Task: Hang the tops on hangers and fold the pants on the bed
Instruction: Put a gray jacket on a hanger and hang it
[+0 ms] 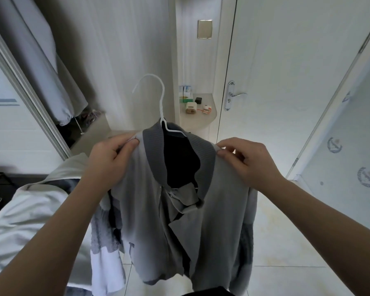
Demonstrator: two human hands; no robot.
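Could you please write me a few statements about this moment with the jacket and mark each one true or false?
1. The grey jacket sits on a white hanger. True.
2. The left hand pinches one shoulder of the jacket. True.
3. The right hand is clear of the jacket. False: it pinches the other shoulder.
4. The hanger's hook rests over a rail. False: the hook stands free in the air, caught on nothing.
5. The door handle lies to the right of the hanger's hook. True.
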